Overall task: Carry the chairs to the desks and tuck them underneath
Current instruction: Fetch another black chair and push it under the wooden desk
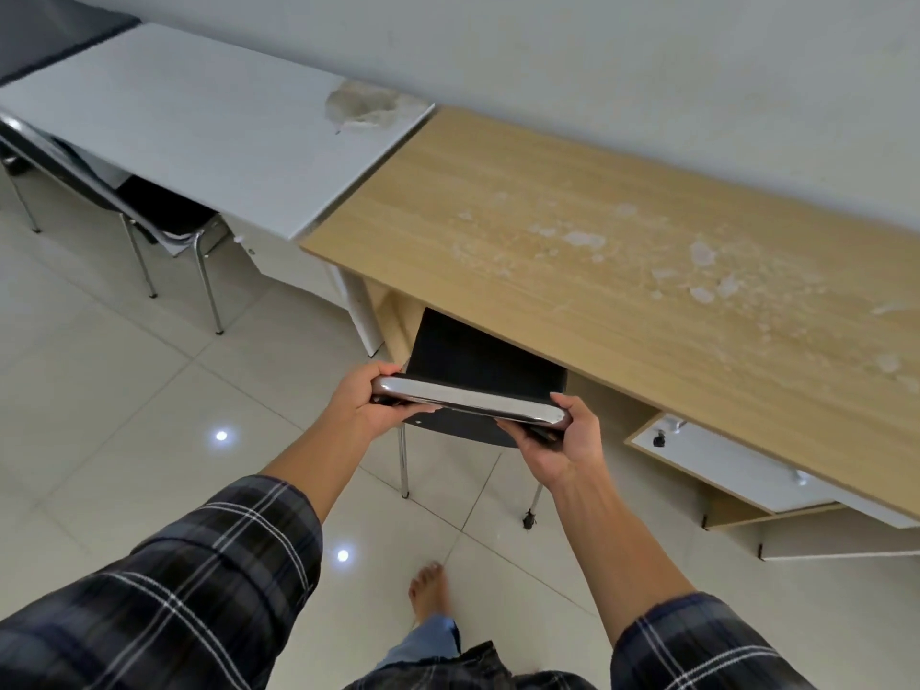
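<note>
A black chair [478,361] with chrome legs stands at the front edge of the wooden desk [597,251], its seat partly under the desktop. My left hand [363,403] grips the left end of the chair's chrome top rail. My right hand [562,440] grips the right end of the same rail. A second black chair [159,211] sits tucked under the white desk [199,122] to the left, with its chrome legs showing.
Both desks stand against a grey wall. White flakes and dust lie on the wooden desk's right half. A white drawer [722,460] hangs open under that desk, right of the chair. My bare foot [428,590] is on the glossy tiled floor.
</note>
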### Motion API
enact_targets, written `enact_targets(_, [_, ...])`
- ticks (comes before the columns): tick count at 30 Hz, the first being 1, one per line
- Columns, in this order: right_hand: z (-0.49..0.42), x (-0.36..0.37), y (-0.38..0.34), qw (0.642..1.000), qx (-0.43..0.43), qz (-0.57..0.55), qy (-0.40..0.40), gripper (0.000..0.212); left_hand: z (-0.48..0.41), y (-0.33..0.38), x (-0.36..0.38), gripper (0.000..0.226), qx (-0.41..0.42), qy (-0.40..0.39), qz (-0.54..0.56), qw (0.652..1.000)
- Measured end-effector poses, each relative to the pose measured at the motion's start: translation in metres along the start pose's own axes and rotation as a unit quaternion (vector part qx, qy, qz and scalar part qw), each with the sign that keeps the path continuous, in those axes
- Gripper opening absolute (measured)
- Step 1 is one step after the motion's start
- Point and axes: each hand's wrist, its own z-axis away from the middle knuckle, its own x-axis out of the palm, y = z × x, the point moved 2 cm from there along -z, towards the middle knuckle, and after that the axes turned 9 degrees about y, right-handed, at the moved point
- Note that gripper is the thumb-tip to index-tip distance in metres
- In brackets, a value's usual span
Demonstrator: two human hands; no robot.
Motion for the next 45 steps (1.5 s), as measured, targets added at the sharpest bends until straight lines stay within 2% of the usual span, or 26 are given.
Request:
enact_targets(4, [-0.018, 0.04, 0.017, 1.0, -0.006, -0.026, 0.001, 0.028, -0.031, 0.045, 0.016, 0.028, 0.001, -0.004, -0.019, 1.0])
enact_targets(14, [-0.057, 0.117, 0.035, 0.996, -0.026, -0.087, 0.009, 0.007, -0.089, 0.118, 0.07, 0.011, -0.001, -0.004, -0.092, 0.996])
enact_targets(21, [-0.066, 0.143, 0.062, 0.993, -0.017, -0.108, 0.042, 0.009, -0.104, 0.15, 0.072, 0.019, 0.018, -0.005, -0.1, 0.995])
enact_targets(28, [-0.065, 0.145, 0.064, 0.994, -0.026, -0.087, 0.053, 0.011, -0.101, 0.143, 0.074, 0.022, 0.046, -0.016, -0.103, 0.994])
enact_targets(36, [-0.063, 0.125, 0.063, 0.996, 0.0, 0.057, 0.074, 0.037, -0.097, 0.124, 0.076, 0.018, 0.044, -0.006, -0.124, 0.991])
enact_targets(40, [-0.059, 0.118, 0.057, 0.987, -0.008, 0.136, 0.083, 0.041, -0.093, 0.112, 0.077, 0.019, 0.042, -0.006, -0.159, 0.986])
enact_targets(43, [-0.056, 0.115, 0.051, 0.979, -0.023, 0.175, 0.099, 0.041, -0.09, 0.1, 0.078, 0.028, 0.038, 0.001, -0.166, 0.985])
enact_targets(45, [-0.053, 0.113, 0.048, 0.975, -0.03, 0.199, 0.1, 0.04, -0.086, 0.09, 0.08, 0.025, 0.045, 0.006, -0.178, 0.983])
